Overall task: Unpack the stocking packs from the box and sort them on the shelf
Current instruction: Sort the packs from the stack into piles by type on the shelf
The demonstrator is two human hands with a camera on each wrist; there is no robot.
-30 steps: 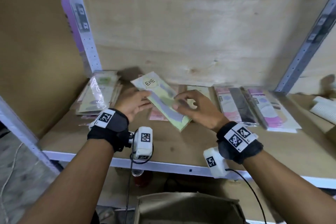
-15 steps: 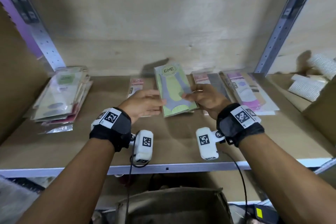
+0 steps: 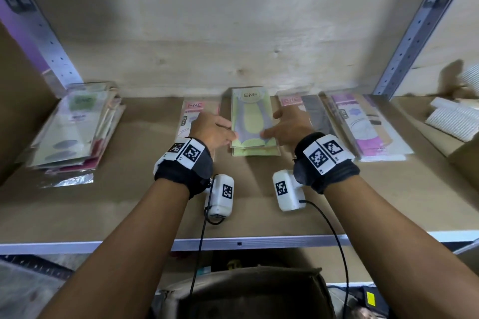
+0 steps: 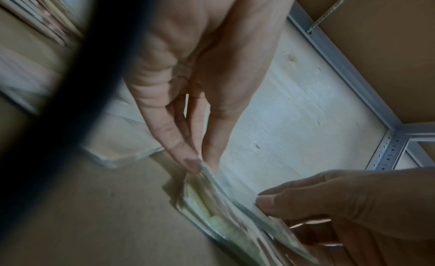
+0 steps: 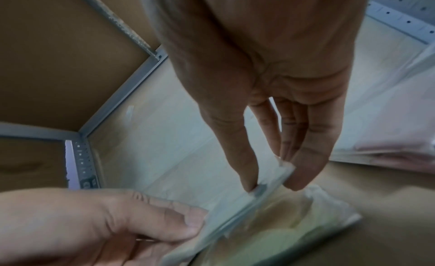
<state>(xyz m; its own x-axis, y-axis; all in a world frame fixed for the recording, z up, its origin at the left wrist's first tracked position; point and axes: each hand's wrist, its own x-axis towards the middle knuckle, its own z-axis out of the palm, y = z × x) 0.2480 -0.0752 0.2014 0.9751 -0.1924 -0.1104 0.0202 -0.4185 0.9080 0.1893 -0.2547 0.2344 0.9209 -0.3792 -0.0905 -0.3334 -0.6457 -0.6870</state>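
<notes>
left hand point(image 3: 212, 131), right hand point(image 3: 290, 128) pinching green pack point(image 3: 251, 122), seemingly atop matching stack

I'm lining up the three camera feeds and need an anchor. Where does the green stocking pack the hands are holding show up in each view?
Head: green stocking pack at centre, between left hand and right hand, over a green stack.
Left wrist: lower centre, edge-on, fingertips on its corner.
Right wrist: lower centre-right, blurred, pinched at its edge.
Shared landmark: the pale back board.
</notes>
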